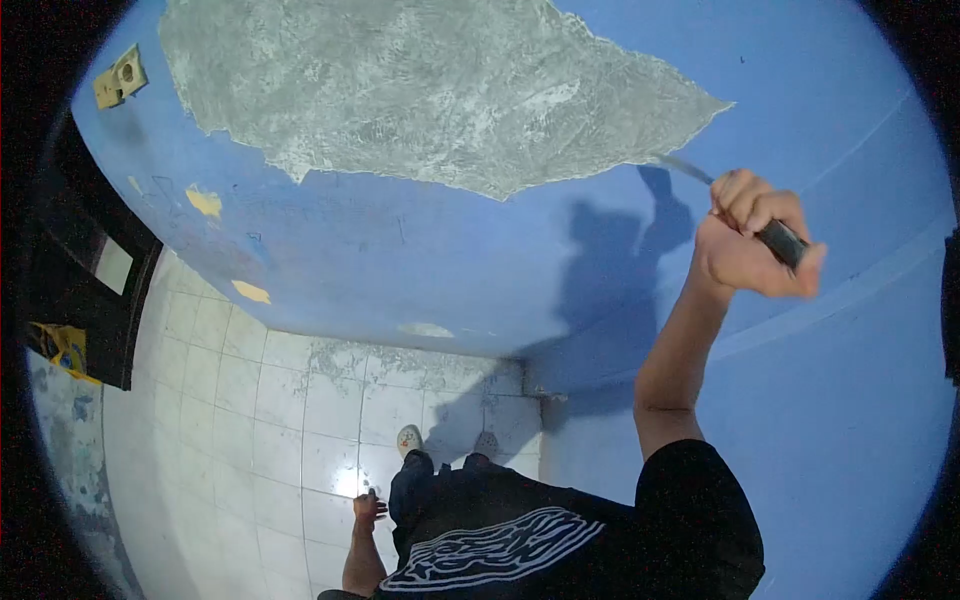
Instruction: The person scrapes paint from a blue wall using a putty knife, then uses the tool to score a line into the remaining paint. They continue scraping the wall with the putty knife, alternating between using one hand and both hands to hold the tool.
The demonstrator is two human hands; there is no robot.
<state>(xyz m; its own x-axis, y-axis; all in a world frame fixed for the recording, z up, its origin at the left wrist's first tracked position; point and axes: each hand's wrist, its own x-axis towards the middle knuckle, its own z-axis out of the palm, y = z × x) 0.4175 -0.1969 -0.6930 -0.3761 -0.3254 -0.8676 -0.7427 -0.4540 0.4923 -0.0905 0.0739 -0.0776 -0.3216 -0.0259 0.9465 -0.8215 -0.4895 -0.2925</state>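
My right hand [757, 240] is raised at the right and wrapped round the dark handle of a scraper [786, 246]. The scraper's thin metal blade reaches up and left to the lower edge of a bare grey patch [440, 95] on the blue wall [480, 260]. Ragged paint edges surround this patch, which comes to a point near the blade. Low beside my body hangs my left hand [370, 508], its fingers loosely apart and no held thing visible.
A wall socket [121, 77] is at upper left. Below it are small yellowish patches [204, 201] where paint is gone. Dark furniture [95, 250] stands at left, with a yellow bag [66, 350]. Pale debris lies on the white tiled floor [240, 430] along the wall.
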